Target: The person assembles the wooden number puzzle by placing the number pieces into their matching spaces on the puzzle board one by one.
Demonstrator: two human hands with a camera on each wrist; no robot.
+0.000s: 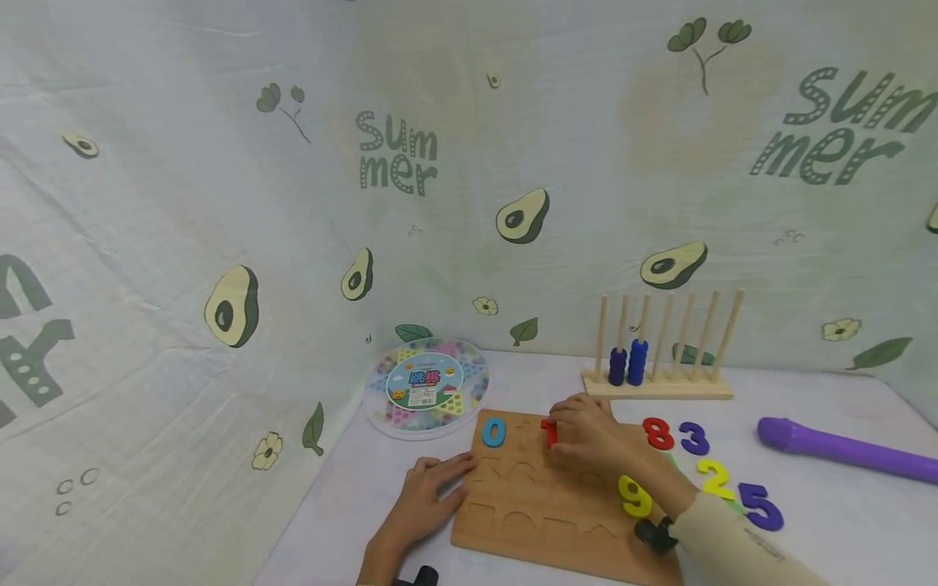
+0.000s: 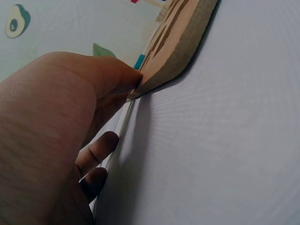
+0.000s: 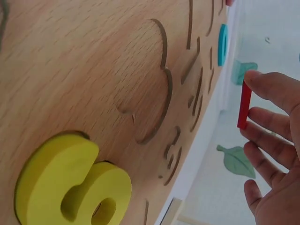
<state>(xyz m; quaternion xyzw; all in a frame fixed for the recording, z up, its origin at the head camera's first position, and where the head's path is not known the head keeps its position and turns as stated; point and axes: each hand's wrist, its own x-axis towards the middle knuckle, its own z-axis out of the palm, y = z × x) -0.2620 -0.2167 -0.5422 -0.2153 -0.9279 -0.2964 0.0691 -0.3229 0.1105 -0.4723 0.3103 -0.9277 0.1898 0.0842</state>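
Note:
A wooden number board (image 1: 513, 488) with cut-out recesses lies on the table. My right hand (image 1: 589, 431) pinches a red number piece (image 3: 244, 105) between thumb and fingers above the board's upper part; seen edge-on in the right wrist view, its digit is unclear. My left hand (image 1: 428, 500) touches the board's left edge with its fingertips, the other fingers loosely bent in the left wrist view. A blue 0 (image 1: 494, 432) sits in the board's top-left corner. Towards the right side, a yellow 9 (image 3: 70, 173) stands raised on the board.
Right of the board lie a red 8 (image 1: 658, 433), purple 3 (image 1: 694, 439), yellow 2 (image 1: 716, 478) and purple 5 (image 1: 760, 506); green bits show beside the right forearm. Behind are a round board-game box (image 1: 381, 415) and a peg rack (image 1: 657, 391). A purple microphone-shaped object (image 1: 843, 448) lies far right.

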